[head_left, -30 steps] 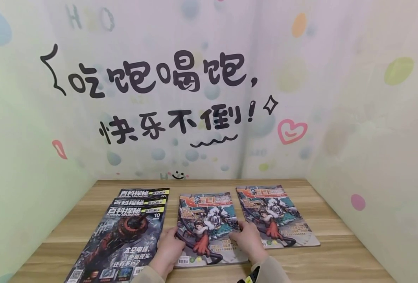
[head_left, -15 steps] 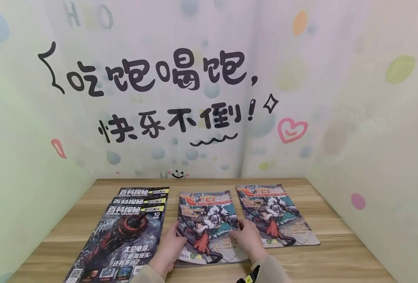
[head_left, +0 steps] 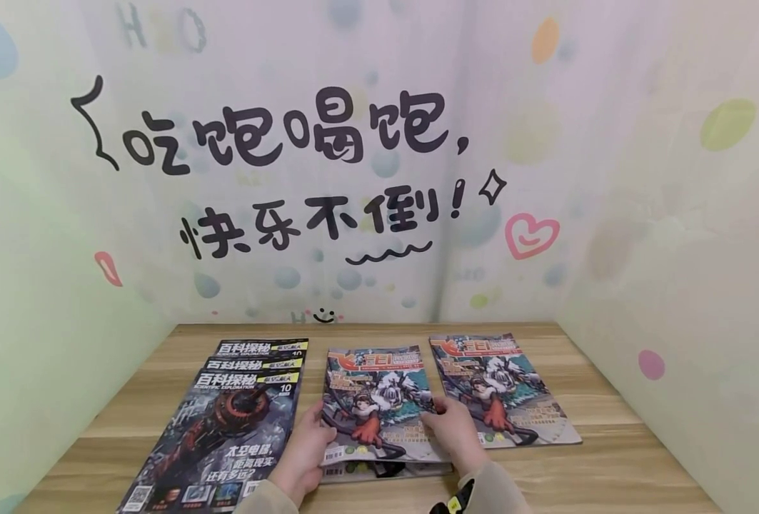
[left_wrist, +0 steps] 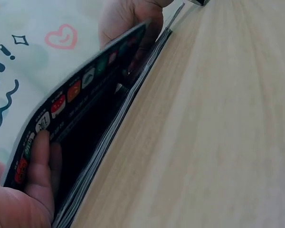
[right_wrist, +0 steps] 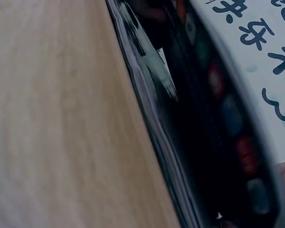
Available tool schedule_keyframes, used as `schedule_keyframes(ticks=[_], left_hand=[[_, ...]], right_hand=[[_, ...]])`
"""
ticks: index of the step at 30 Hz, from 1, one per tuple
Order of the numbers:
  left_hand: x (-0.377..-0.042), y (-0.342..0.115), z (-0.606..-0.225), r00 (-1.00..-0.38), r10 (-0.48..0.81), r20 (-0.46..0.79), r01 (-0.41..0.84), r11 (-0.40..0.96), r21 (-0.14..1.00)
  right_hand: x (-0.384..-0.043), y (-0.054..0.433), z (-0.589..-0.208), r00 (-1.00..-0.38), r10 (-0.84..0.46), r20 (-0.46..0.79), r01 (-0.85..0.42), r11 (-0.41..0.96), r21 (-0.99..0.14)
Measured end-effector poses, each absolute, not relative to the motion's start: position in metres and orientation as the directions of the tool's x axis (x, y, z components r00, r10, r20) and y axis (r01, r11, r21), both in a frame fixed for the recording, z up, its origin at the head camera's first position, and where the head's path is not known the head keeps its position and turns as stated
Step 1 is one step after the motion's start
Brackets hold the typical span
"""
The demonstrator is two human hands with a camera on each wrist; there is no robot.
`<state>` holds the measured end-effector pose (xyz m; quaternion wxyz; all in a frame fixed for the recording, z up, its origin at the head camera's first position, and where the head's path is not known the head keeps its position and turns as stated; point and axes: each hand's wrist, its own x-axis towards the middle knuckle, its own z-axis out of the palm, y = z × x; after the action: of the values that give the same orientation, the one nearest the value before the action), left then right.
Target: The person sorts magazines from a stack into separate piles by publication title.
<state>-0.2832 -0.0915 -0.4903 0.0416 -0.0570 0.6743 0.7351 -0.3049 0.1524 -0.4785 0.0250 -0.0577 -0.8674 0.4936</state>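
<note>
In the head view, a comic-style magazine point(head_left: 379, 407) with a red and orange title is lifted at its near edge. Beneath it a matching magazine point(head_left: 392, 470) lies on the table, its near edge showing. My left hand point(head_left: 305, 446) pinches the raised magazine by its left edge. By the right edge, my right hand point(head_left: 458, 432) grips it. In the left wrist view, fingers point(left_wrist: 39, 166) sit under the dark back cover with small colored icons point(left_wrist: 73, 90), and a gap separates it from the pages below. The right wrist view is blurred; the same back cover point(right_wrist: 232, 114) tilts up there.
Left of my hands lies a fanned stack of dark science magazines point(head_left: 225, 435). A similar comic magazine point(head_left: 504, 392) lies to the right. Wood-grain table point(head_left: 578, 485) surrounds them, with a printed curtain wall point(head_left: 379, 285) behind and side walls.
The top comic magazine has come up off the one below, whose near edge now shows. Both hands have risen slightly with it. The other magazines have stayed put.
</note>
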Motion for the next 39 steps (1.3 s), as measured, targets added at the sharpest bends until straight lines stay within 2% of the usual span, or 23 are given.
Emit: schedule_keyframes(ticks=[5,11,23,31,39], left_hand=[[-0.283,-0.093,-0.489,-0.988,0.007,-0.153,-0.152,-0.161,0.975],[-0.279,-0.095,-0.489,-0.989,0.033,-0.146,-0.149,-0.235,0.961],[-0.28,-0.095,-0.487,-0.983,0.046,-0.179,-0.185,-0.258,0.948],[-0.278,-0.096,-0.487,-0.989,0.082,-0.122,-0.141,-0.283,0.949],[-0.277,-0.096,-0.484,-0.989,0.095,-0.114,-0.137,-0.278,0.951]], right_hand=[[-0.304,0.155,-0.475,-0.988,0.153,-0.039,0.108,0.472,-0.875],[-0.305,0.158,-0.474,-0.987,0.134,-0.086,0.129,0.358,-0.925],[-0.306,0.164,-0.473,-0.996,0.031,-0.086,0.091,0.217,-0.972],[-0.305,0.163,-0.469,-0.997,0.027,-0.067,0.071,0.157,-0.985],[-0.305,0.165,-0.469,-0.997,0.035,-0.066,0.071,0.163,-0.984]])
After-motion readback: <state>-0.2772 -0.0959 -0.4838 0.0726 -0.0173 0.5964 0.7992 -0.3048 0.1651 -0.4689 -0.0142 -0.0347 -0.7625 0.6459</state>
